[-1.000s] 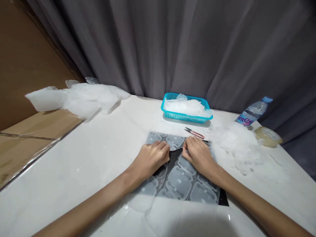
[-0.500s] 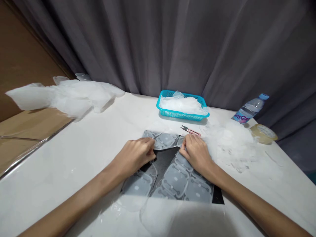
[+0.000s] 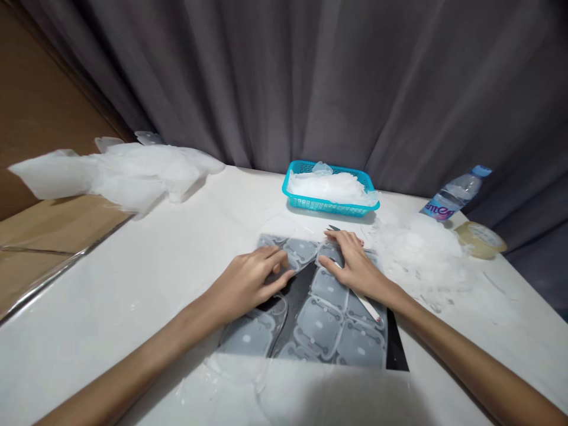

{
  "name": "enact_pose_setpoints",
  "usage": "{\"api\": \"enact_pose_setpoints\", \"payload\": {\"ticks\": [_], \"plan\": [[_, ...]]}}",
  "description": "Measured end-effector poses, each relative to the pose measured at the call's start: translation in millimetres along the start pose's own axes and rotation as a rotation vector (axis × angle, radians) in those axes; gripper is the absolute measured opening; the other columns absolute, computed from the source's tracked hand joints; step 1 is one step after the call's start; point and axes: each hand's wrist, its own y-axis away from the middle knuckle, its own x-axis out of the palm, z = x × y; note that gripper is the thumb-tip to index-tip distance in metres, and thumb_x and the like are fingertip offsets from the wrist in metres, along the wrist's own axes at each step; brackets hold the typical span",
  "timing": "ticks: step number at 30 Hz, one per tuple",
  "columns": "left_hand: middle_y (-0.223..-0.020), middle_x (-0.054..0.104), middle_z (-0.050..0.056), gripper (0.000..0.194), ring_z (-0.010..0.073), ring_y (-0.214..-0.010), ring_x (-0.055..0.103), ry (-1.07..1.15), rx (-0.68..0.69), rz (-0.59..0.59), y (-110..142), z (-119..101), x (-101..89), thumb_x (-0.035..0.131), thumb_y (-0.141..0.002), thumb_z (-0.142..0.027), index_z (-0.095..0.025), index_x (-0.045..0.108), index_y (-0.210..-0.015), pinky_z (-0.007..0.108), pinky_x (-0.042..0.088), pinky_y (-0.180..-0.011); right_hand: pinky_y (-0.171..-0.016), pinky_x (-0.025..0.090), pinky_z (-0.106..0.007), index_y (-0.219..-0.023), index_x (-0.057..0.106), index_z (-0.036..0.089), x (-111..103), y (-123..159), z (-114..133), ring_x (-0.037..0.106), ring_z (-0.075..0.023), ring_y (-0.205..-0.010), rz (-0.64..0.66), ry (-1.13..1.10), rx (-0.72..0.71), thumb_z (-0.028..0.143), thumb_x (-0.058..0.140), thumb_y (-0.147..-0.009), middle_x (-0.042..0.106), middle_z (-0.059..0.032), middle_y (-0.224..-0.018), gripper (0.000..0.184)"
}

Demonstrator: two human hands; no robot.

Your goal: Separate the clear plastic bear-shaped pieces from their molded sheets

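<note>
A translucent sheet of die-cut plastic pieces [image 3: 326,322] lies on a black mat [image 3: 396,355] in front of me. My left hand [image 3: 248,278] rests on the sheet's left part, fingers stretched toward a torn-off strip [image 3: 302,248] at the far edge. My right hand [image 3: 355,266] lies on the sheet's upper right, fingers spread and pressing the film down. A gap in the sheet between the hands shows the black mat.
A blue basket [image 3: 331,204] of clear plastic pieces stands at the back. Small snips [image 3: 333,228] lie just past my right hand. A pile of plastic scraps [image 3: 417,248], a water bottle [image 3: 455,195] and a tape roll [image 3: 481,239] sit right. Plastic film [image 3: 119,168] heaps left.
Both hands have opened from curled grips to flatter, spread fingers. The right hand slid forward over the sheet's far edge, and the sheet has split further between the hands.
</note>
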Motion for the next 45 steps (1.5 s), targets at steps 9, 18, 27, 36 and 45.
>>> {"api": "enact_pose_setpoints", "payload": {"ticks": [9, 18, 27, 36, 45], "plan": [[-0.154, 0.050, 0.017, 0.071, 0.0331, -0.143, 0.044, 0.153, 0.109, 0.154, -81, 14, 0.0, 0.070, -0.091, -0.055, -0.020, 0.047, -0.148, 0.046, 0.037, -0.116, -0.100, 0.045, -0.046, -0.119, 0.055, 0.022, -6, -5, -6, 0.059, -0.0264, -0.111, -0.051, -0.154, 0.047, 0.035, 0.063, -0.095, 0.064, -0.0084, -0.120, 0.028], [-0.098, 0.076, 0.004, 0.030, 0.0206, -0.092, 0.068, 0.456, 0.074, 0.519, -114, 25, -22.8, 0.073, -0.087, -0.044, -0.017, 0.079, -0.097, 0.027, 0.047, -0.084, -0.084, 0.049, -0.032, -0.112, 0.060, 0.020, -20, -13, 0, 0.063, -0.0195, -0.093, 0.041, -0.430, 0.108, 0.042, 0.067, -0.092, 0.068, -0.0034, -0.103, 0.031], [-0.091, 0.072, 0.002, 0.019, 0.0196, -0.087, 0.065, 0.479, 0.172, 0.583, -108, 6, -27.6, 0.071, -0.081, -0.031, -0.018, 0.076, -0.094, 0.025, 0.046, -0.078, -0.079, 0.049, -0.030, -0.094, 0.074, 0.017, -31, -15, 18, 0.065, -0.0189, -0.084, 0.361, -0.494, 0.048, 0.038, 0.068, -0.094, 0.074, -0.0023, -0.090, 0.022], [-0.077, 0.067, 0.000, 0.022, 0.0150, -0.067, 0.056, 0.516, 0.040, 0.601, -109, 3, -20.5, 0.071, -0.076, -0.029, -0.013, 0.072, -0.091, 0.024, 0.040, -0.059, -0.079, 0.046, -0.028, -0.095, 0.071, 0.021, -27, -10, 15, 0.065, -0.0188, -0.086, 0.237, -0.287, -0.007, 0.029, 0.061, -0.095, 0.072, 0.0001, -0.092, 0.013], [-0.079, 0.070, 0.001, 0.031, 0.0200, -0.071, 0.062, 0.050, -0.074, 0.520, -107, 29, -36.8, 0.077, -0.066, -0.029, -0.019, 0.074, -0.095, 0.026, 0.041, -0.065, -0.071, 0.036, -0.029, -0.085, 0.063, 0.021, -23, -3, 11, 0.062, -0.0204, -0.082, 0.156, 0.198, -0.092, 0.021, 0.061, -0.089, 0.069, -0.0016, -0.085, 0.005]]}}
